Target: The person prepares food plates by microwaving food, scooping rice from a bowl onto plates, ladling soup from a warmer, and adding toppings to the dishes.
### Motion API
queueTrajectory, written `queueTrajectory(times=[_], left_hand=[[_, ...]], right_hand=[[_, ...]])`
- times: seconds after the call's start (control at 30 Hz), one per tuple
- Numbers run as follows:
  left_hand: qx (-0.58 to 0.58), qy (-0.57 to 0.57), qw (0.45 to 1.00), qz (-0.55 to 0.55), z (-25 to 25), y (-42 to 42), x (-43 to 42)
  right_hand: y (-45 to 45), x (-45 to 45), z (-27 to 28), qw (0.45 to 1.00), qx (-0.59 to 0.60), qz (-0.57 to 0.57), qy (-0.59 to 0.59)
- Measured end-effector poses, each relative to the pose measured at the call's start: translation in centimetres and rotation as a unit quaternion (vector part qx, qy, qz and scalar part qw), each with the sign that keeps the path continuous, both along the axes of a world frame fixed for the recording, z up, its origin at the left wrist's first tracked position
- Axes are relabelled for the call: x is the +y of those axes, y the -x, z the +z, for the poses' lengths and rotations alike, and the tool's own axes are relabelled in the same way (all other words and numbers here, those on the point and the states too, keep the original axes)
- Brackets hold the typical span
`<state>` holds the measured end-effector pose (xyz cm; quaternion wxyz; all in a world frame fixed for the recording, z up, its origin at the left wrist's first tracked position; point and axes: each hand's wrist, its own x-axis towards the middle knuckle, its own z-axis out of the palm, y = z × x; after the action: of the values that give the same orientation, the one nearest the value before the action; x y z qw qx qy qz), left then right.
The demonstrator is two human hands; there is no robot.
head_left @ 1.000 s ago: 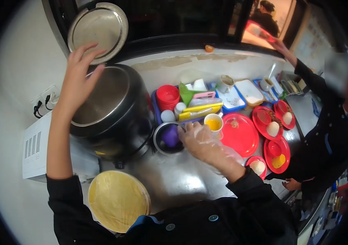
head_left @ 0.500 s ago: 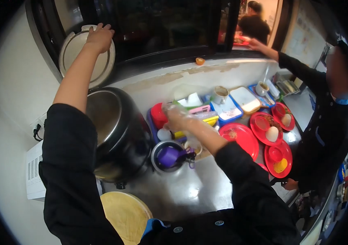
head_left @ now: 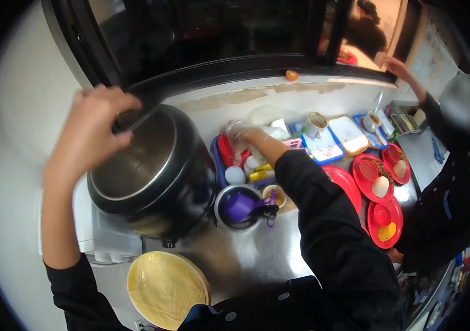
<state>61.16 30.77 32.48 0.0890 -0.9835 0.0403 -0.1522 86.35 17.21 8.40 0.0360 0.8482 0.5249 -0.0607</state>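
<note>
My left hand [head_left: 94, 124] is closed on the rim of the lid [head_left: 145, 117], seen nearly edge-on above the large black rice cooker [head_left: 185, 165]. The cooker's metal inside still shows below it. In a clear plastic glove, my right hand [head_left: 237, 135] grips a red cup [head_left: 225, 150] at the back of a blue tray, its fingertips partly hidden. White cups [head_left: 235, 175] stand just in front of that hand. Nearer me, a metal bowl [head_left: 222, 220] holds a purple scoop [head_left: 239, 207].
Red plates of food [head_left: 381, 237] lie at the right, near a co-worker [head_left: 444, 187] reaching to the window opening. Blue and white trays [head_left: 323, 149] line the wall. A round yellow plastic-wrapped board [head_left: 163, 287] lies in front; a white appliance [head_left: 102, 231] stands left.
My left hand has brought the lid down from upright against the window frame. My right hand has moved back and left onto the red cup. The co-worker's hand no longer holds a plate.
</note>
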Motion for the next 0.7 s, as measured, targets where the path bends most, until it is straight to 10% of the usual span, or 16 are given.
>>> queueTrajectory(times=[0.23,0.53,0.7], left_hand=[[-0.074,0.044,0.993,-0.083,-4.2,6.1,-3.8],[-0.148,0.228,0.961,-0.051,-8.2,17.1,-7.8],[-0.158,0.275,0.947,-0.046,-10.3,18.5,-10.1]], right_hand=[[-0.2,-0.3,1.2,0.997,0.055,-0.028,-0.048],[9.5,-2.2,5.0,0.948,-0.142,0.193,0.208],[14.4,-2.4,2.6,0.972,-0.227,0.059,0.031]])
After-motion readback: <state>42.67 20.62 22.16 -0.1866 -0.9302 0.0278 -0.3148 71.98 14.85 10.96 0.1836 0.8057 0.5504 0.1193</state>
